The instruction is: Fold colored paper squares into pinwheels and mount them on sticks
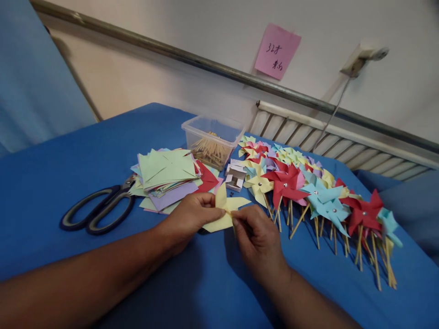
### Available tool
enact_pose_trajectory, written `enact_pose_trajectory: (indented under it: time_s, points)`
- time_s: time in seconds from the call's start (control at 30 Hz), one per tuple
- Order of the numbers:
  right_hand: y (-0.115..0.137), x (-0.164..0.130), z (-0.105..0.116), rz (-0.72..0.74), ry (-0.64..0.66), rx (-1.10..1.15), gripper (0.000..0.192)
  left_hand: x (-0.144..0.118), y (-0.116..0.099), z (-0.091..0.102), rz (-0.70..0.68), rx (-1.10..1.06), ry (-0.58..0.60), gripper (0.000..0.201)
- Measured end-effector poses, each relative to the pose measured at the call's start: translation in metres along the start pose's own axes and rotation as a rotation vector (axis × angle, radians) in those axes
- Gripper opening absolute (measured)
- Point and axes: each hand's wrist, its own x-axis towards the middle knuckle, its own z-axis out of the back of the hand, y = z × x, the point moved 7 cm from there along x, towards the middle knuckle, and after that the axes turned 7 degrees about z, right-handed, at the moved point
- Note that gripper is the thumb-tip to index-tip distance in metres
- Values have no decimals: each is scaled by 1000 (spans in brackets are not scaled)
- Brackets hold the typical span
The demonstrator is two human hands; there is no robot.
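Pinching the yellow pinwheel (224,211) between left hand (190,215) and right hand (255,237).

My left hand (192,214) comes in from eight o'clock, fingers (209,201) pinched shut. My right hand (257,237) enters from five o'clock, fingertips pinched, meeting the left at centre.

Single head view, looking forward-down, close over blue table (51,183); horizon apparently tilted.
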Motion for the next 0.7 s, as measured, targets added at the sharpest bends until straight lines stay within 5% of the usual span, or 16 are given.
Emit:
enact_pose_trajectory:
  time_s: [0.7]
  points:
    - [5,-1,0,25,-7,-46,15,-5,-7,0,21,29,-32,28]
